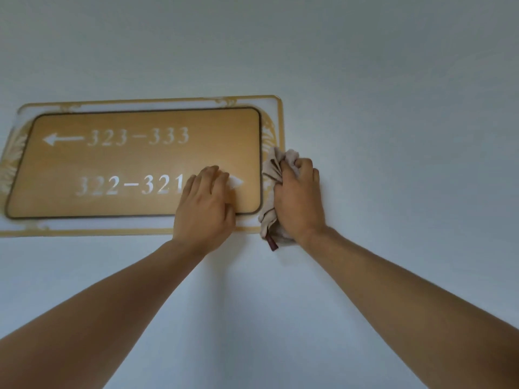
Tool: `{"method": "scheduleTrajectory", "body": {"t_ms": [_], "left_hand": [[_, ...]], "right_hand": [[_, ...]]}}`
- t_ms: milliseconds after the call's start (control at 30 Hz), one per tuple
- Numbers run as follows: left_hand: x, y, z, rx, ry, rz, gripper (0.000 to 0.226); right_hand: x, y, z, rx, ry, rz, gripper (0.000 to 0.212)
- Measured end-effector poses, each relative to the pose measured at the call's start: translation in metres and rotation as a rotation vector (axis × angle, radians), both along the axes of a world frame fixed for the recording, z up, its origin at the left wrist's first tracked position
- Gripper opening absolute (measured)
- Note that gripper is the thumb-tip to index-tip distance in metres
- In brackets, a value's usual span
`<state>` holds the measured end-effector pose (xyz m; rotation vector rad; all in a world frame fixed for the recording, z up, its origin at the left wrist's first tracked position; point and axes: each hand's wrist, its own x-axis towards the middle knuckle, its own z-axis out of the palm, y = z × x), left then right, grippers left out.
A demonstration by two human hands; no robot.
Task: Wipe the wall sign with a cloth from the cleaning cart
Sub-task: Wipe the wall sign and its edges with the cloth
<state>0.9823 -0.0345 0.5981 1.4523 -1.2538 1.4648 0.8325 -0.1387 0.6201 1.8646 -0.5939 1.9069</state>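
Note:
A gold wall sign [134, 161] with white room numbers and arrows hangs on the wall above me, inside a clear panel with a gold border. My left hand [206, 207] lies flat against the sign's lower right part, fingers together, covering part of the right-pointing arrow. My right hand [299, 200] grips a crumpled beige cloth [273, 169] and presses it on the sign's right border. A dark red tag [271, 242] hangs from the cloth's lower end.
Plain pale wall [393, 108] surrounds the sign on every side. Both forearms reach up from the bottom corners of the view. The cleaning cart is out of view.

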Motion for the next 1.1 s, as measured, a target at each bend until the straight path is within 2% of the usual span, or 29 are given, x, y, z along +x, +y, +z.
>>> {"method": "scheduleTrajectory", "body": {"t_ms": [267, 533, 767, 1100], "left_hand": [[-0.009, -0.012, 0.049, 0.003, -0.036, 0.003, 0.055], [-0.007, -0.018, 0.073, -0.029, -0.074, 0.012, 0.047], [-0.002, -0.035, 0.055, -0.088, -0.044, -0.05, 0.058], [-0.013, -0.039, 0.001, -0.095, -0.004, -0.082, 0.058]], "right_hand": [[-0.005, 0.008, 0.108, 0.002, 0.011, -0.02, 0.036], [-0.011, 0.012, 0.172, 0.017, 0.065, -0.006, 0.038], [-0.008, 0.007, 0.15, 0.003, 0.03, 0.057, 0.033], [-0.011, -0.004, 0.062, -0.039, 0.03, 0.104, 0.037]]}}
